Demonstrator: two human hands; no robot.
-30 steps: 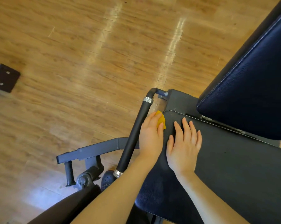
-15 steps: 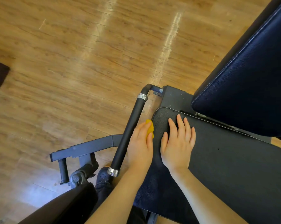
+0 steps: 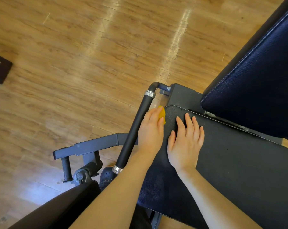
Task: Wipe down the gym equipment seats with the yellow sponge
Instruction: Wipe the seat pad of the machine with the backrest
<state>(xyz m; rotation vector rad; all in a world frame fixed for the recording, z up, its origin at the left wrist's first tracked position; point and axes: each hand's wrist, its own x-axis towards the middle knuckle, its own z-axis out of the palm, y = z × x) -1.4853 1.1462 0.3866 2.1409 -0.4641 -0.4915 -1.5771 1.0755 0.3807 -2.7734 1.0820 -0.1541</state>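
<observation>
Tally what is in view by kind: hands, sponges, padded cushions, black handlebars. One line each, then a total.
Hands: 2, left hand over the sponge, right hand flat on the seat
Yellow sponges: 1
Dark padded cushions: 2, flat seat pad, tilted backrest
Black foam-gripped handlebars: 1
Total: 6

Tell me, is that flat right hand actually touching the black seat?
Touching. The head view shows the right hand lying palm down on the seat, fingers straight and spread, with no gap visible under them.
</observation>
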